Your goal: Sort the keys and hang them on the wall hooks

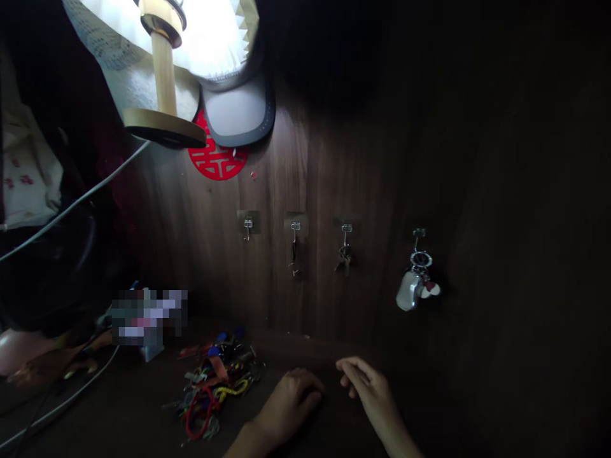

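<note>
My left hand rests on the dark surface at the bottom middle, fingers loosely bent and thumb a little apart. I see nothing in it. Just right of it, my right hand is raised with its fingers loosely bent, also showing nothing held. Left of my hands lies a pile of keys and key cords, including a red loop. On the wooden panel ahead are several metal hooks. One hook is bare, another holds a dark strap. Further right hang a bunch of keys and a silvery key fob.
A lit lamp stands at the upper left, its white cable running left. Behind it hang a grey cap and a red cut-out decoration. Cloth bags are at the far left. The right side is dark.
</note>
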{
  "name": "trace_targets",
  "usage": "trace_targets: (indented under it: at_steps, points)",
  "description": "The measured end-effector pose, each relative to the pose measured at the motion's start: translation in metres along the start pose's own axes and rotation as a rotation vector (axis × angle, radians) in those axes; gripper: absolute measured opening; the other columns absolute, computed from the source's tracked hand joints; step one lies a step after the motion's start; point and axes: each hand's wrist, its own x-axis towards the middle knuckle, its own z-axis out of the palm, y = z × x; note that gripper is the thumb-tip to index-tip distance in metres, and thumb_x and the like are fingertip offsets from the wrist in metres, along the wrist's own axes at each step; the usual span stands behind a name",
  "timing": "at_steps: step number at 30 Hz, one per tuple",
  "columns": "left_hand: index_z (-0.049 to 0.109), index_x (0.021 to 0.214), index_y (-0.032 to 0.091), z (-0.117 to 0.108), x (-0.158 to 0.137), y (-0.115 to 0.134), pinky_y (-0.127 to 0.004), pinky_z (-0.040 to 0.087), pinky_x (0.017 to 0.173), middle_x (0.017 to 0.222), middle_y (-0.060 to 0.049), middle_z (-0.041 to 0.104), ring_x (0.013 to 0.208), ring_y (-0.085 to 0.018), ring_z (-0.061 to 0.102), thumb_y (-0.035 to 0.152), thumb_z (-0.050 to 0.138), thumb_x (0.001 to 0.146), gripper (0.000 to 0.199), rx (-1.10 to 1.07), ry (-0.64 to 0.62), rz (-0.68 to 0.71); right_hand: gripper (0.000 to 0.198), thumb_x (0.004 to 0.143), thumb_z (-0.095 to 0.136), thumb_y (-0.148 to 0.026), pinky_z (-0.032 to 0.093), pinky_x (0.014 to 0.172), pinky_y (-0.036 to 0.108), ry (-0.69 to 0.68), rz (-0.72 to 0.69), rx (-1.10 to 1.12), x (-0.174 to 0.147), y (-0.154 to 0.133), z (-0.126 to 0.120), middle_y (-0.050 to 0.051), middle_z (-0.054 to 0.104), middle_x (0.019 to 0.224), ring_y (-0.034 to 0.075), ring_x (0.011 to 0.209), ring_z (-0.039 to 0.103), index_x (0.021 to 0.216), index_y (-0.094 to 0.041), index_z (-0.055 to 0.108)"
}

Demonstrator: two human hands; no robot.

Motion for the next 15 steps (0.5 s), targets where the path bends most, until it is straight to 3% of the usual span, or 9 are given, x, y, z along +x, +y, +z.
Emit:
trace_targets:
  at_steps: [4, 7, 12, 15]
  points:
    - [0.063, 0.095, 0.022, -0.002, -0.001, -0.001, -0.024, 0.041, 0.084, 0.095, 0.000, 0.067, 0.092, -0.015, 0.059, 0.017, 0.047, 0.086, 0.020, 0.042, 0.011, 0.003, 0.042, 0.066, 0.057, -0.058, 0.040, 0.045, 0.024, 0.022, 0.037, -0.056, -0.004, 0.020, -0.002, 0.002, 0.056, 0.053, 0.016, 0.051, 0.053, 0.069, -0.018, 0.069]
    - [0.063, 0.093, 0.022, -0.008, -0.001, -0.002, -0.028, 0.040, 0.084, 0.094, -0.001, 0.066, 0.092, -0.017, 0.057, 0.016, 0.047, 0.085, 0.019, 0.204, 0.072, -0.049, 0.040, 0.068, 0.057, -0.056, 0.041, 0.047, 0.024, -0.004, 0.022, -0.079, -0.004, 0.023, -0.001, 0.002, 0.057, 0.055, 0.017, 0.054, 0.054, 0.073, -0.019, 0.070]
    - [0.060, 0.099, 0.021, -0.017, -0.005, -0.012, -0.045, 0.032, 0.097, 0.103, -0.006, 0.061, 0.102, -0.025, 0.051, 0.019, 0.049, 0.084, 0.019, 0.512, 0.341, -0.246, 0.041, 0.070, 0.054, -0.057, 0.041, 0.049, 0.024, -0.025, 0.018, -0.142, -0.004, 0.026, 0.001, 0.001, 0.057, 0.055, 0.017, 0.056, 0.055, 0.074, -0.019, 0.069]
    - [0.057, 0.109, 0.020, -0.011, -0.007, -0.018, -0.056, 0.022, 0.102, 0.115, -0.009, 0.057, 0.111, -0.029, 0.047, 0.024, 0.055, 0.081, 0.028, 0.550, 0.363, -0.306, 0.042, 0.070, 0.054, -0.059, 0.042, 0.052, 0.025, -0.027, 0.003, -0.165, -0.003, 0.027, 0.002, 0.002, 0.059, 0.058, 0.018, 0.059, 0.057, 0.072, -0.020, 0.069]
